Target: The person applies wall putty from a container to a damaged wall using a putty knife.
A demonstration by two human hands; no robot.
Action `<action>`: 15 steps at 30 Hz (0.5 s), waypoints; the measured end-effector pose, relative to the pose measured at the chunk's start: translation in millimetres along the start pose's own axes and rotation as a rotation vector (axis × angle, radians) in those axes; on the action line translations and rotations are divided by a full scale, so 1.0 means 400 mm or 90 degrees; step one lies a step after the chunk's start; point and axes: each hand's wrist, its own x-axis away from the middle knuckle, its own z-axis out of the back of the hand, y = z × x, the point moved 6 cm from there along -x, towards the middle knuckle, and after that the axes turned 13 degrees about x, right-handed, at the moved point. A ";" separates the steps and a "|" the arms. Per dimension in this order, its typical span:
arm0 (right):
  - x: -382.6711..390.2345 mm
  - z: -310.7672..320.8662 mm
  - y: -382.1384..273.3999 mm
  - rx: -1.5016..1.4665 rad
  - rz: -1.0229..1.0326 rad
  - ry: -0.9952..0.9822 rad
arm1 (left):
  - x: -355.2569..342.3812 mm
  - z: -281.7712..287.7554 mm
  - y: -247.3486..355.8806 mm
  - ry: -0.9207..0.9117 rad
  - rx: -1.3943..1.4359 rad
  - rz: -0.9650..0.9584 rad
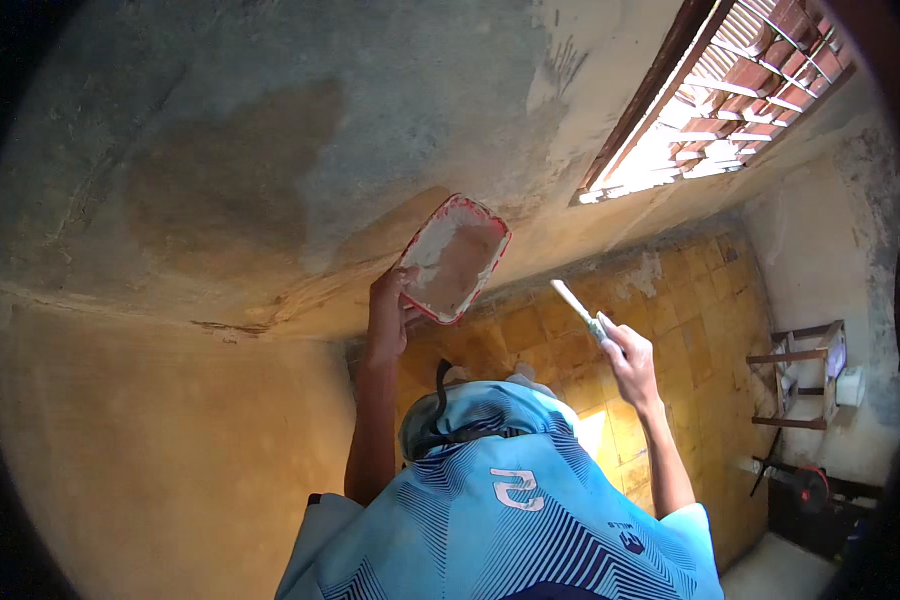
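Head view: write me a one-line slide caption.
Beside a patchy wall, the left hand holds a red-rimmed tray and the right hand a slim pale tool.

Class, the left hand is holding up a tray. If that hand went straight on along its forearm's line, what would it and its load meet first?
Probably the grey, stained wall, with the tray leading the left hand; the gap is unclear.

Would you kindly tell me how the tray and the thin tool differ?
The tray is broad and hollow; the thin tool is stick-like. The tray has a red rim; the thin tool's far end is whitish. The left hand holds the tray; the right hand holds the thin tool. Both are hand-held.
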 end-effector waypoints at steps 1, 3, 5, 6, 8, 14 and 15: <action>0.004 -0.011 0.008 -0.120 -0.111 -0.030 | 0.003 0.000 0.007 -0.003 0.001 0.005; -0.010 -0.016 -0.016 -0.270 -0.194 -0.031 | 0.008 -0.014 0.037 -0.001 -0.075 -0.084; -0.043 0.023 -0.121 -0.257 -0.148 -0.038 | 0.000 0.005 0.042 0.006 -0.153 -0.125; -0.064 0.042 -0.176 -0.257 -0.125 -0.033 | -0.011 0.010 0.045 0.014 -0.225 -0.171; -0.118 0.095 -0.310 -0.088 -0.022 0.000 | -0.018 0.019 0.042 0.003 -0.272 -0.206; -0.217 -0.015 -0.421 0.294 0.110 -0.080 | 0.005 -0.004 0.039 0.015 -0.483 -0.279; -0.225 -0.047 -0.421 0.326 0.086 -0.138 | 0.018 -0.020 0.055 0.036 -0.577 -0.324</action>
